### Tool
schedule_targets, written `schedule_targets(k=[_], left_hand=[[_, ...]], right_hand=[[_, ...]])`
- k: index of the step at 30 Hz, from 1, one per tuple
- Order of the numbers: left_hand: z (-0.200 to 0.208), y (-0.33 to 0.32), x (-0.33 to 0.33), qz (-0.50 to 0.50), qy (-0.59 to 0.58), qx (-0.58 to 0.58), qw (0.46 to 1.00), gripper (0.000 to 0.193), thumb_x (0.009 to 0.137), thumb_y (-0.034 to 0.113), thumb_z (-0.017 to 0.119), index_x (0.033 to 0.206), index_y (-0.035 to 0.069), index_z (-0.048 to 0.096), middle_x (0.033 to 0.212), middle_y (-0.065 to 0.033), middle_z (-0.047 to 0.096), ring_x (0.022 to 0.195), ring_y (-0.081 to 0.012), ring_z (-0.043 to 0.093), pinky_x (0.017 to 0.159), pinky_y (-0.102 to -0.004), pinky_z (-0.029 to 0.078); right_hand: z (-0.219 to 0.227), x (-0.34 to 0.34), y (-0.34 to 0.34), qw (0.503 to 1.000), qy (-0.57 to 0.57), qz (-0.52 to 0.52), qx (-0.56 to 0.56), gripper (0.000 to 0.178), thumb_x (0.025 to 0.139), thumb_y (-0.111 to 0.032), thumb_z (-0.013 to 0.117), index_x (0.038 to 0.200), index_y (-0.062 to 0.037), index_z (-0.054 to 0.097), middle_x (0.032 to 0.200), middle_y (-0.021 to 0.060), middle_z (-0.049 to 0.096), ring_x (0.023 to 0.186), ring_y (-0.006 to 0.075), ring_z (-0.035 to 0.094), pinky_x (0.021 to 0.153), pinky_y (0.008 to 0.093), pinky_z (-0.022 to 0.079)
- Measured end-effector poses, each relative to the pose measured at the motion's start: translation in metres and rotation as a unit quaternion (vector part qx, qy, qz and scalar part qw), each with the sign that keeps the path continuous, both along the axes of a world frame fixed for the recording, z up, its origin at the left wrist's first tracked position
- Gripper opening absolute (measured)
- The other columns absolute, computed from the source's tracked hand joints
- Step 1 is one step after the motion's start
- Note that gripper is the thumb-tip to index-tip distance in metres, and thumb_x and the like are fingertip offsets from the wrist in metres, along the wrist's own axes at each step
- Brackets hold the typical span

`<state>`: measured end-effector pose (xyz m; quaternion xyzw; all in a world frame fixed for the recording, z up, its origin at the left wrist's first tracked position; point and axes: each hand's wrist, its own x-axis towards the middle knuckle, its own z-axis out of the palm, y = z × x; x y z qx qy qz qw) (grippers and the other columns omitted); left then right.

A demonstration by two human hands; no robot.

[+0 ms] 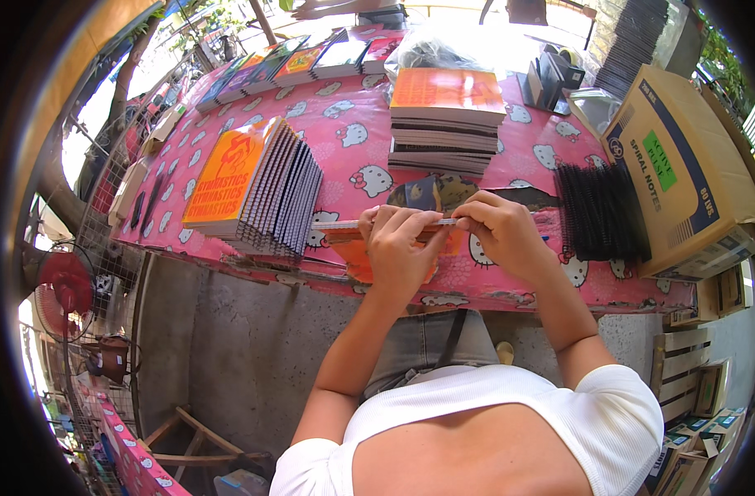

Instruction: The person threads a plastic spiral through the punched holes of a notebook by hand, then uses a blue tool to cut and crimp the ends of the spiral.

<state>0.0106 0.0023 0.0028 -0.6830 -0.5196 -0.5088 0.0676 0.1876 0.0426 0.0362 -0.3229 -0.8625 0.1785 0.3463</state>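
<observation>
At the table's near edge I hold an orange-covered notebook (353,256) with its long punched edge turned up. My left hand (401,244) is closed round that edge, fingers on top. At the edge's right end my right hand (500,227) pinches with thumb and fingers; what lies between the fingertips is hidden. Just behind my hands lies a camouflage-patterned cloth item (452,192). To the left stands a tall stack of orange-covered notebooks (229,178), bound edges showing. Beyond my hands rises another orange-topped stack (446,91). A heap of black binding coils (597,211) is on the right.
A pink patterned cloth (344,107) with torn spots covers the table. Coloured notebooks (299,62) line its far left side. A large open cardboard box (683,178) stands at the right, near a black device (551,78). A red fan (63,293) is at far left.
</observation>
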Motion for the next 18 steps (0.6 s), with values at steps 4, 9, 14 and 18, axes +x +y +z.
schedule_targets(k=[4, 9, 14, 18], left_hand=[[0.001, 0.000, 0.000, 0.011, -0.005, 0.000, 1.000, 0.022, 0.066, 0.020, 0.080, 0.085, 0.014, 0.069, 0.076, 0.0013, 0.067, 0.080, -0.0180, 0.058, 0.087, -0.0355, 0.034], [-0.001, -0.001, -0.001, 0.021, -0.033, -0.009, 0.999, 0.024, 0.065, 0.019, 0.081, 0.082, 0.014, 0.065, 0.074, 0.0007, 0.064, 0.079, -0.0186, 0.058, 0.085, -0.0364, 0.035], [0.000, -0.001, 0.000, 0.013, -0.029, -0.002, 1.000, 0.026, 0.064, 0.018, 0.082, 0.081, 0.013, 0.063, 0.073, 0.0013, 0.062, 0.077, -0.0188, 0.057, 0.084, -0.0365, 0.036], [-0.002, 0.000, -0.001, 0.019, -0.032, 0.000, 0.999, 0.025, 0.064, 0.019, 0.081, 0.081, 0.013, 0.063, 0.073, 0.0012, 0.062, 0.076, -0.0189, 0.057, 0.083, -0.0364, 0.036]], right_hand=[[0.008, -0.006, -0.009, 0.997, 0.054, -0.040, 0.022, 0.013, 0.079, -0.002, 0.067, 0.091, -0.0008, 0.061, 0.085, 0.0116, 0.059, 0.078, 0.0327, 0.062, 0.066, 0.0360, 0.050], [0.012, -0.009, -0.011, 0.998, 0.045, -0.043, -0.015, 0.014, 0.078, -0.003, 0.068, 0.091, -0.0014, 0.062, 0.087, 0.0122, 0.060, 0.083, 0.0341, 0.062, 0.069, 0.0400, 0.049], [0.005, -0.006, -0.001, 0.998, 0.014, 0.002, 0.059, 0.013, 0.078, -0.006, 0.068, 0.089, -0.0019, 0.062, 0.089, 0.0119, 0.061, 0.082, 0.0328, 0.061, 0.068, 0.0399, 0.049], [-0.005, -0.016, -0.005, 0.994, 0.059, -0.046, 0.075, 0.011, 0.075, -0.008, 0.068, 0.083, -0.0034, 0.061, 0.081, 0.0110, 0.058, 0.079, 0.0321, 0.058, 0.069, 0.0421, 0.047]])
